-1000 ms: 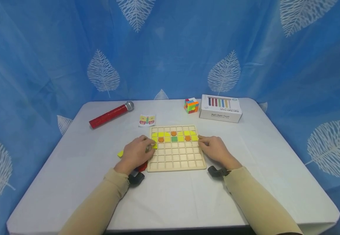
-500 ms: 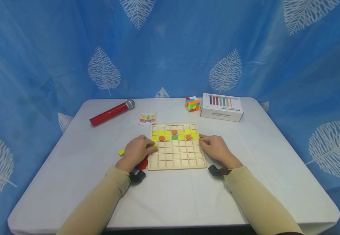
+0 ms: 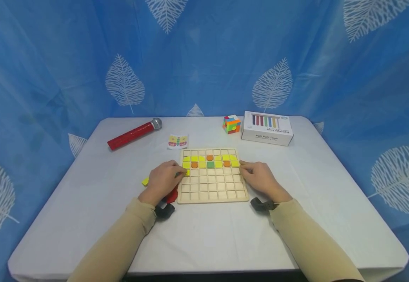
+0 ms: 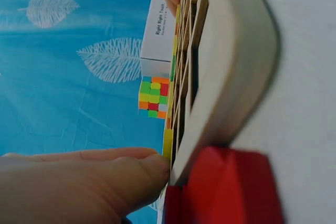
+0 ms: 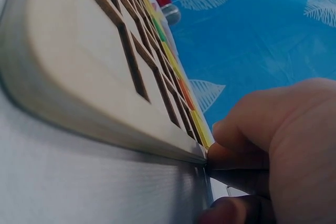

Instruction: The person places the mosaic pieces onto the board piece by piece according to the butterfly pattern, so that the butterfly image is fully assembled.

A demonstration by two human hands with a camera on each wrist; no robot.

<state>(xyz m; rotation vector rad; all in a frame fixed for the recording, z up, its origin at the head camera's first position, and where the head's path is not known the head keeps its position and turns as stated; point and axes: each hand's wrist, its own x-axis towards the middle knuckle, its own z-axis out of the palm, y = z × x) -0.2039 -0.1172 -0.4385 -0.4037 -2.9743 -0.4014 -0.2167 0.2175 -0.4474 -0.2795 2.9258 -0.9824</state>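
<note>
A wooden grid board (image 3: 213,196) lies flat on the table, its upper rows holding yellow tiles (image 3: 218,164), orange round pieces (image 3: 227,163) and a green square (image 3: 210,164). At its left edge, my left hand (image 3: 162,180) pinches a yellow tile (image 3: 188,172) at the leftmost cell of the third row. That tile (image 4: 167,142) shows at the thumb and fingertip in the left wrist view. My right hand (image 3: 259,176) grips the board's right edge, with thumb and finger against it in the right wrist view. Red pieces (image 3: 171,196) lie partly hidden beside my left hand.
A yellow piece (image 3: 145,181) lies left of my left hand. Behind the board is a small pattern card (image 3: 177,141). Farther back are a red microphone (image 3: 133,135), a puzzle cube (image 3: 231,124) and a white box (image 3: 266,128). A blue curtain (image 3: 204,58) surrounds the table.
The yellow tile under my left fingers has gone from tilted to lying flatter at the third row's left cell. My right hand has stayed at the board's edge.
</note>
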